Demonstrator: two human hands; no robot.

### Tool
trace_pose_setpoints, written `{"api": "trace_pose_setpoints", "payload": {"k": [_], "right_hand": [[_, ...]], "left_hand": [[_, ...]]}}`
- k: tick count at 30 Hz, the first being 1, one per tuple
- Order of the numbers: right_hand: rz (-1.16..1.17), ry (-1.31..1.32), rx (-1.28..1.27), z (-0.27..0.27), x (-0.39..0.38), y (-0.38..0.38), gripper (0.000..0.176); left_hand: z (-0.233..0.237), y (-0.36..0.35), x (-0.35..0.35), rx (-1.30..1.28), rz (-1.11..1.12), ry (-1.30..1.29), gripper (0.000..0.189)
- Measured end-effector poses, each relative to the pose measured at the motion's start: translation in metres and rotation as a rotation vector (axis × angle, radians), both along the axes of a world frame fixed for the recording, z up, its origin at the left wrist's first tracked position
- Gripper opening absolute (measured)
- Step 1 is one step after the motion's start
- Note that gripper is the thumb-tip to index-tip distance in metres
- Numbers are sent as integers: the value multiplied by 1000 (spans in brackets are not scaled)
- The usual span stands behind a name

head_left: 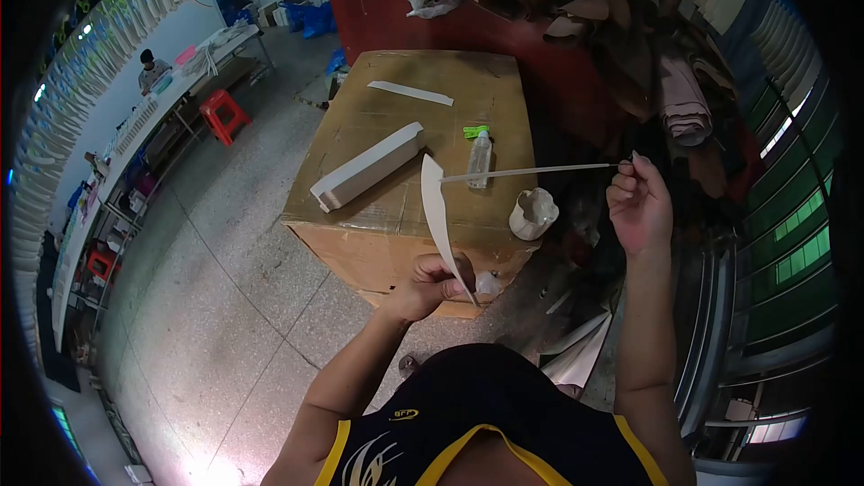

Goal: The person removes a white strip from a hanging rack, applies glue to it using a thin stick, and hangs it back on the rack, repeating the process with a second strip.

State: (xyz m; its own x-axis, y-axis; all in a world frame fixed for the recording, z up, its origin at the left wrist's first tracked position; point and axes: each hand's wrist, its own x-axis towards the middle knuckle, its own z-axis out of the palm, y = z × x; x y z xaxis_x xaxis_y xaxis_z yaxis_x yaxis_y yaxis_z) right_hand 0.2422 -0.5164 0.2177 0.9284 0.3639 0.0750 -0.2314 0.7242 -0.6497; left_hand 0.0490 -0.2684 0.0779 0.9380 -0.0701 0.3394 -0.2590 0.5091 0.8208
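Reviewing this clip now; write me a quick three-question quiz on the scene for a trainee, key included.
1. What does the left hand hold?
2. True or false: both hands grip that same object.
3. Which colour is the large cardboard box under the clear plastic bottle?
A. Blue
B. Brown
C. Green

Key:
1. A flat, curved, white piece, by its lower end; its material is unclear.
2. False: the right hand pinches one end of a thin, pale, straight strip.
3. B.
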Motion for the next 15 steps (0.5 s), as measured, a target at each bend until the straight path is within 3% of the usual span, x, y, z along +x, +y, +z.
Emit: {"api": "trace_pose_setpoints", "payload": {"k": [15], "right_hand": [[62, -2, -36, -3, -4, 3, 8]], "left_hand": [[-4, 1, 2, 19, 0, -33, 14]]}}
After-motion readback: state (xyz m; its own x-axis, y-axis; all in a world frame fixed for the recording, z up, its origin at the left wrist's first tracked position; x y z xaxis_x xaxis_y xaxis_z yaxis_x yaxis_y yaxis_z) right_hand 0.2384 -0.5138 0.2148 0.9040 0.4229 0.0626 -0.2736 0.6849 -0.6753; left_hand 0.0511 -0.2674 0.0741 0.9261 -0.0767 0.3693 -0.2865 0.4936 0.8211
